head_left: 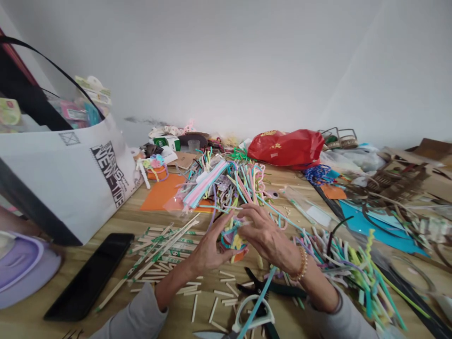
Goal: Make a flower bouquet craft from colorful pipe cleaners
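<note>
Between my hands is a small craft piece of coloured pipe cleaners (231, 238), in blue, purple, yellow and orange. My left hand (209, 249) curls round its left side, thumb below and fingers above. On the other side my right hand (263, 233) has its fingers bent down onto the yellow part; its fingertips are partly hidden. A beaded bracelet circles my right wrist. Below the hands lie white-handled scissors (252, 308) and dark pliers (278, 288), with a blue pipe cleaner (261, 296) crossing the scissors.
Cut wooden sticks and paper-wrapped chopsticks (165, 252) lie to the left, beside a black phone (90, 275) and a white tote bag (70, 179). Pipe cleaner heaps (243, 181) spread behind and right. A red bag (287, 148) rests near the wall.
</note>
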Demonstrator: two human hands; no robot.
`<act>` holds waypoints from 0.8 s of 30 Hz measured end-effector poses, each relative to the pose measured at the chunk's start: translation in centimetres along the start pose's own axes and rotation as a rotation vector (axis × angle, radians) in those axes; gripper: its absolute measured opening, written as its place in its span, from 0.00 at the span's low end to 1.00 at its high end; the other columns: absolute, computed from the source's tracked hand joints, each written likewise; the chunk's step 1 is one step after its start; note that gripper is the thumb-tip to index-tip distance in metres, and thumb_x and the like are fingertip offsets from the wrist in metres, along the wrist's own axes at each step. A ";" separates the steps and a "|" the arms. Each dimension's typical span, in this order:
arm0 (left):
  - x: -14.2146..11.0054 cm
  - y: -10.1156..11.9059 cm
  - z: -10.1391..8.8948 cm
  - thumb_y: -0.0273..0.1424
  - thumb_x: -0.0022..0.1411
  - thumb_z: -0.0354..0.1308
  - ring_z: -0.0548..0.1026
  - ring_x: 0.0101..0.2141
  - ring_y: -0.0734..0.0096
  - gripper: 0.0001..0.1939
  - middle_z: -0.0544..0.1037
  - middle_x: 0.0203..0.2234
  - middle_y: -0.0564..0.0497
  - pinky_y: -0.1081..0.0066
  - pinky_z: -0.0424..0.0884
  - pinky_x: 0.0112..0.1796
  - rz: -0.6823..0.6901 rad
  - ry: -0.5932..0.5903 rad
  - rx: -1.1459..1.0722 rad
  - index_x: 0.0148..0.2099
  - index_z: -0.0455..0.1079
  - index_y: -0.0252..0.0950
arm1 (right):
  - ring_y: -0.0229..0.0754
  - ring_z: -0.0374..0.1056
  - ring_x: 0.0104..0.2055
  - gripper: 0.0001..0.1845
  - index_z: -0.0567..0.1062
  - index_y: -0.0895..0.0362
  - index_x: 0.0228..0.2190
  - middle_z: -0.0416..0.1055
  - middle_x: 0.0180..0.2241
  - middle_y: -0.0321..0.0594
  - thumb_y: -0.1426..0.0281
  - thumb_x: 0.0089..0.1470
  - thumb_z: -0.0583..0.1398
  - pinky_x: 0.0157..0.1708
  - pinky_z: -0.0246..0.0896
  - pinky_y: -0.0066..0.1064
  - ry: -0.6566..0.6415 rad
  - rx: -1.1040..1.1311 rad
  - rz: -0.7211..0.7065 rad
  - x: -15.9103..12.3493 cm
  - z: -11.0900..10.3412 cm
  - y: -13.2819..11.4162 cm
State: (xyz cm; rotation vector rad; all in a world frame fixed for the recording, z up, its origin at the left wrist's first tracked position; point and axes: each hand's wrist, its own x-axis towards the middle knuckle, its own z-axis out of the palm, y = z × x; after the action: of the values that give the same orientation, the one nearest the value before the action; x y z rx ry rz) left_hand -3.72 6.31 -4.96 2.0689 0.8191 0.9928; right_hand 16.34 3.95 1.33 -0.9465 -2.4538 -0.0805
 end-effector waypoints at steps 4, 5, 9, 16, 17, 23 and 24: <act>0.0 -0.3 0.0 0.30 0.53 0.66 0.57 0.63 0.52 0.45 0.58 0.64 0.44 0.51 0.52 0.62 0.000 -0.002 -0.005 0.68 0.47 0.43 | 0.49 0.57 0.56 0.08 0.73 0.56 0.31 0.66 0.46 0.45 0.76 0.60 0.56 0.53 0.59 0.46 0.007 0.014 0.023 0.1 0.3 -0.3; 0.0 -0.4 -0.1 0.30 0.53 0.65 0.57 0.63 0.52 0.44 0.58 0.64 0.43 0.51 0.52 0.62 0.000 -0.004 -0.010 0.68 0.48 0.42 | 0.49 0.57 0.56 0.08 0.73 0.56 0.31 0.66 0.45 0.45 0.75 0.60 0.56 0.53 0.58 0.45 0.014 0.022 0.037 0.0 0.4 -0.3; 0.0 -0.6 -0.2 0.32 0.55 0.65 0.57 0.62 0.51 0.44 0.58 0.64 0.43 0.51 0.52 0.61 -0.011 -0.020 -0.023 0.68 0.47 0.42 | 0.46 0.60 0.52 0.06 0.72 0.56 0.34 0.67 0.43 0.45 0.74 0.61 0.55 0.51 0.59 0.41 0.049 0.063 0.088 -0.1 0.5 -0.2; 0.0 -0.6 -0.2 0.32 0.57 0.63 0.55 0.63 0.52 0.43 0.55 0.65 0.44 0.51 0.51 0.62 0.002 -0.041 0.023 0.69 0.45 0.43 | 0.47 0.59 0.54 0.07 0.71 0.57 0.33 0.68 0.43 0.45 0.75 0.62 0.54 0.53 0.57 0.43 0.058 0.015 0.055 0.0 0.2 -0.4; 0.0 -0.6 -0.2 0.32 0.57 0.63 0.55 0.63 0.52 0.43 0.55 0.65 0.44 0.51 0.52 0.62 0.002 -0.041 0.029 0.69 0.45 0.43 | 0.48 0.58 0.55 0.07 0.72 0.57 0.32 0.68 0.43 0.45 0.75 0.61 0.54 0.54 0.56 0.44 0.052 -0.020 0.052 0.0 0.1 -0.5; 0.0 -0.6 0.2 0.29 0.56 0.62 0.56 0.62 0.50 0.42 0.57 0.64 0.44 0.49 0.54 0.61 0.025 -0.022 0.063 0.68 0.45 0.44 | 0.51 0.56 0.57 0.02 0.72 0.57 0.32 0.68 0.46 0.46 0.75 0.57 0.59 0.59 0.50 0.50 -0.006 -0.187 0.032 0.2 -0.3 -1.5; 0.0 -0.6 0.2 0.29 0.56 0.62 0.56 0.62 0.50 0.43 0.57 0.64 0.44 0.49 0.54 0.61 0.026 -0.020 0.066 0.68 0.45 0.43 | 0.51 0.56 0.57 0.01 0.72 0.57 0.32 0.68 0.46 0.46 0.75 0.57 0.60 0.59 0.49 0.51 -0.016 -0.200 0.027 0.2 -0.4 -1.6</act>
State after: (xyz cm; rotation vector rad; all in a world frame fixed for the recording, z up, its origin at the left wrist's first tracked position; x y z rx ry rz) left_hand -3.71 6.54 -5.55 2.1470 0.8271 0.9692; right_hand 15.34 2.73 1.94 -1.0679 -2.4814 -0.3154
